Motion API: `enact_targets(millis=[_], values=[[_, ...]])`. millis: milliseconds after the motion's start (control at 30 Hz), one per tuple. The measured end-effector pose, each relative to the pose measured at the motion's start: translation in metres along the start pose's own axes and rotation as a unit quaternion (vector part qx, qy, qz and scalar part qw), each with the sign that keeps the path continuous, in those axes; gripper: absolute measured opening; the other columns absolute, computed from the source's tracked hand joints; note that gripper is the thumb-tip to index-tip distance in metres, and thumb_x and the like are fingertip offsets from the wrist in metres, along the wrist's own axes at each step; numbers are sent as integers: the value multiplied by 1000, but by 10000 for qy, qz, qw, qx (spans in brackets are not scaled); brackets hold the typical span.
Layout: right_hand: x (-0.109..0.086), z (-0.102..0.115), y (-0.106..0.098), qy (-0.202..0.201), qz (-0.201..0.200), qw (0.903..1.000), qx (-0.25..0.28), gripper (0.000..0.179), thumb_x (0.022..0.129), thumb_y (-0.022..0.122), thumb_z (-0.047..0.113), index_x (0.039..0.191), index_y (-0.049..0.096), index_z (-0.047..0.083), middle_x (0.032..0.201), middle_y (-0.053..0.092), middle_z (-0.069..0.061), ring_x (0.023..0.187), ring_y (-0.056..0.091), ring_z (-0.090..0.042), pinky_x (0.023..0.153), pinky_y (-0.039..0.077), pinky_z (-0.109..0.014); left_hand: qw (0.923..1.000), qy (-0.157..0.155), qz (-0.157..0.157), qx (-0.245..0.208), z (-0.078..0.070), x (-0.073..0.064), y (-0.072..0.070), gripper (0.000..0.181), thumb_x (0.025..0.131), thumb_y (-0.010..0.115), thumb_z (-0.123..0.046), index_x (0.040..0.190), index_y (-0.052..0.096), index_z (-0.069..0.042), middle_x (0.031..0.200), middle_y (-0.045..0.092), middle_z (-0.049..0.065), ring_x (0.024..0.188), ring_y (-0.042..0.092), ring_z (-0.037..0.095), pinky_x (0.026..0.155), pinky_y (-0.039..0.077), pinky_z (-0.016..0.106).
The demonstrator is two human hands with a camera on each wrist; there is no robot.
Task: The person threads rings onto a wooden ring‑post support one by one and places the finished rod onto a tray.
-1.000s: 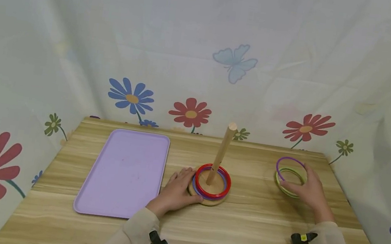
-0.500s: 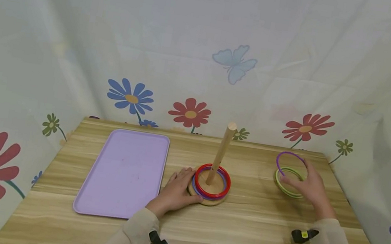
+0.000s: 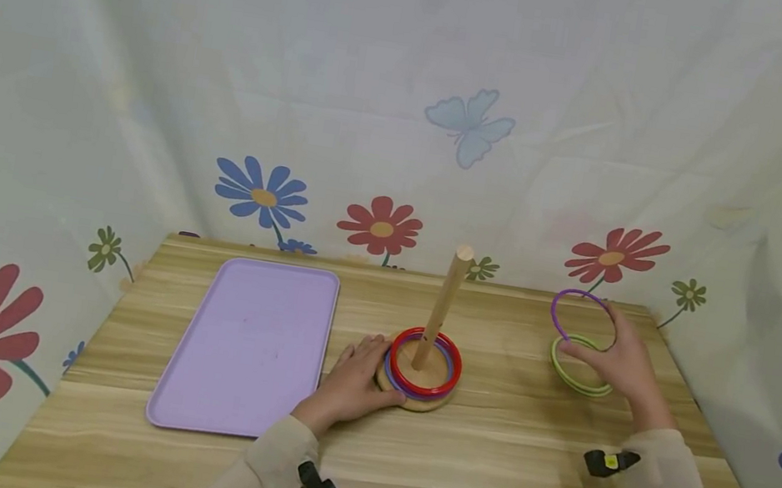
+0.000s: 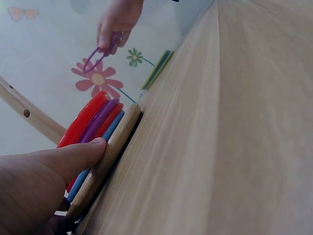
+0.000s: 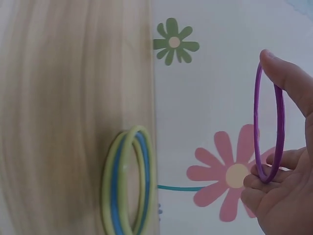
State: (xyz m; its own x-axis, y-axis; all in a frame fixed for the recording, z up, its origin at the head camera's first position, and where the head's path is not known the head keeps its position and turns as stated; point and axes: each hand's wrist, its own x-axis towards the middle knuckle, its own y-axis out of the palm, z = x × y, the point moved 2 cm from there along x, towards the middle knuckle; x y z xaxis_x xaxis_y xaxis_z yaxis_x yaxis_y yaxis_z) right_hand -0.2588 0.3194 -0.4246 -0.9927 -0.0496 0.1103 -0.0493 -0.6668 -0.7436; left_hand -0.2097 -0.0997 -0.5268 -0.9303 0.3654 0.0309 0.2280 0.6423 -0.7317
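Observation:
My left hand point(image 3: 353, 383) grips the round base point(image 3: 422, 405) of a wooden ring stand, thumb along its near edge. An upright peg point(image 3: 443, 307) rises from the base. Red, purple and blue rings lie stacked around the peg, a red ring point(image 4: 80, 122) on top. At the right, my right hand point(image 3: 626, 357) holds a purple ring point(image 5: 280, 129) between thumb and fingers, tilted up and raised off the table. Below it is a small stack of rings, with yellow-green rings point(image 3: 556, 372) and a blue ring point(image 5: 115, 181) between them.
A flat lilac tray point(image 3: 255, 342) lies on the wooden table point(image 3: 478, 476) to the left of the stand. Flower-printed cloth point(image 3: 336, 101) hangs behind the table and along both sides.
My right hand has lifted the purple ring upward, away from the yellow-green rings. The left hand and the stand have stayed in place.

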Motion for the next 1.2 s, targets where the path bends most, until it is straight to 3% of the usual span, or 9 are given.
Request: enact_targets(millis=[467, 800, 1000, 1200], values=[[0, 13, -13, -200, -60, 9995, 219, 122, 84, 91, 32, 165, 10, -8, 163, 23, -42, 149, 25, -61, 113, 29, -77, 10000, 50, -12, -34, -1, -2, -1, 99, 90, 80, -54, 162, 37, -2, 169, 31, 23, 160, 20, 38, 130, 10, 57], [-1, 24, -20, -471, -266, 9983, 236, 115, 83, 93, 32, 165, 22, -4, 161, 32, -38, 147, 32, -58, 112, 31, -78, 10000, -25, 33, 40, 0, -1, 1, 99, 91, 79, -55, 164, 35, -4, 171, 28, 19, 161, 17, 34, 130, 7, 54], [-1, 35, -23, -781, -348, 9958, 324, 113, 79, 96, 24, 167, 28, 5, 163, 33, -34, 150, 31, -55, 112, 31, -78, 10000, -30, 60, 23, 0, -1, 0, 99, 91, 78, -55, 164, 34, -4, 171, 27, 19, 161, 16, 34, 130, 6, 54], [-3, 45, -26, -744, -405, 9963, 114, 116, 79, 95, 29, 166, 25, 0, 161, 34, -36, 146, 34, -57, 109, 35, -78, 9999, -9, 99, 38, 1, -1, 1, 100, 91, 79, -54, 164, 34, -3, 171, 28, 20, 161, 17, 35, 130, 8, 55]])
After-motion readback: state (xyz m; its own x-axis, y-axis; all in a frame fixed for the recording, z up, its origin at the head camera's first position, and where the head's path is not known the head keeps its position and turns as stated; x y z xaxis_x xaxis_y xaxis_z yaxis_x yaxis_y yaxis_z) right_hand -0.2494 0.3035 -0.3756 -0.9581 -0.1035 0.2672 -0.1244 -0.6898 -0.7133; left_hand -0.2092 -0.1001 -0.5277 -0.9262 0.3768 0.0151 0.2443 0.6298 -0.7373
